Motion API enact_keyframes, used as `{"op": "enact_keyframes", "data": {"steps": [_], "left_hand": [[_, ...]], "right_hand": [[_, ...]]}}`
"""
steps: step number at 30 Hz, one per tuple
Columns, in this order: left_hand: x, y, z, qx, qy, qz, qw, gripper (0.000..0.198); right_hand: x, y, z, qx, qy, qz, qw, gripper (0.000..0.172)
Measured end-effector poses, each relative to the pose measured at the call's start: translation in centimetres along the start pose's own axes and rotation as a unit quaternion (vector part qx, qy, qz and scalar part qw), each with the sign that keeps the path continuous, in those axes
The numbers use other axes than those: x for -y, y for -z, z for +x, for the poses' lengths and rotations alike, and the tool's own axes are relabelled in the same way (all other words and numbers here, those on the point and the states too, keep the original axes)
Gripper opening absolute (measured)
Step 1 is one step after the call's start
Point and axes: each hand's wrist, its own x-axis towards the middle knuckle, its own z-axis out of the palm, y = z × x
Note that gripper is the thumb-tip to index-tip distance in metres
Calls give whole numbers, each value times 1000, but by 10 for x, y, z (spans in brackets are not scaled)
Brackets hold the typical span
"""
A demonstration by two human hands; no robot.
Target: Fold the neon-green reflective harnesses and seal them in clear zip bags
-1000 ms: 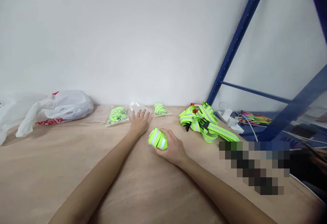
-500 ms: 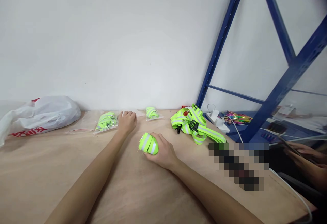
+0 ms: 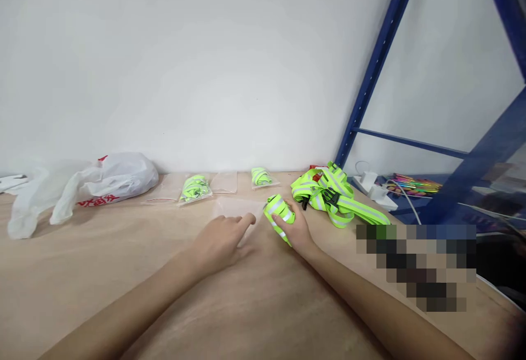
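Observation:
My right hand (image 3: pixel 298 230) is wrapped round a folded bundle of neon-yellow reflective strap (image 3: pixel 278 212) with silvery stripes, held just above the table. To its left, my left hand (image 3: pixel 222 244) is open, thumb and index finger apart and the thumb blurred. A clear plastic bag (image 3: pixel 234 205) lies flat just beyond its fingers. Whether the fingertips touch that bag, I cannot tell. Farther back, one bagged yellow strap (image 3: pixel 195 189) sits at the left and another bagged strap (image 3: pixel 261 177) near the wall. A loose heap of reflective straps (image 3: pixel 324 190) with black buckles lies at the right.
More clear bags (image 3: pixel 225 182) lie along the wall. A white plastic carrier bag (image 3: pixel 127 179) with red print rests at the left back. At the right stand a blue metal rack (image 3: pixel 372 75) and white plugs with a cable (image 3: pixel 376 193). A pixelated patch covers the right table edge.
My left hand has come back from the wall toward me and opened, with a clear bag now near its fingers. My right hand has turned the strap bundle more upright. The view has swung left.

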Motion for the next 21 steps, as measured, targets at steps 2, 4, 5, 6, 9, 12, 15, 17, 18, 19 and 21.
{"op": "enact_keyframes", "data": {"steps": [2, 4, 5, 6, 9, 12, 15, 17, 18, 19, 21], "left_hand": [[1, -3, -7, 21, -21, -56, 998, 63], [10, -6, -6, 19, -54, -83, 995, 81], [16, -8, -4, 14, -70, -88, 994, 86], [23, -12, -1, 11, -81, -88, 993, 92], [39, -21, 13, 21, -91, -71, 993, 107], [49, -19, 26, 40, -81, -50, 995, 116], [62, 3, 30, 43, -52, -23, 997, 119], [76, 22, 27, 34, -16, -19, 999, 115], [84, 31, 24, 37, 14, -28, 999, 111], [93, 39, 21, 45, 55, -44, 996, 106], [108, 51, 16, 78, 160, -98, 979, 89]], "right_hand": [[-2, 4, 1, -13, -21, 21, 999, 64], [-4, 8, 2, -21, -39, 31, 999, 65], [-4, 10, 3, -24, -45, 37, 998, 65], [-4, 11, 3, -26, -50, 45, 997, 64], [-2, 13, 5, -30, -76, 83, 993, 65], [3, 15, 4, -24, -95, 103, 990, 65], [5, 15, 3, -21, -99, 97, 990, 61], [5, 15, 4, -21, -94, 91, 991, 59], [4, 14, 4, -22, -90, 89, 992, 59], [3, 14, 5, -23, -87, 89, 992, 59], [2, 13, 6, -23, -82, 90, 992, 60]]}}
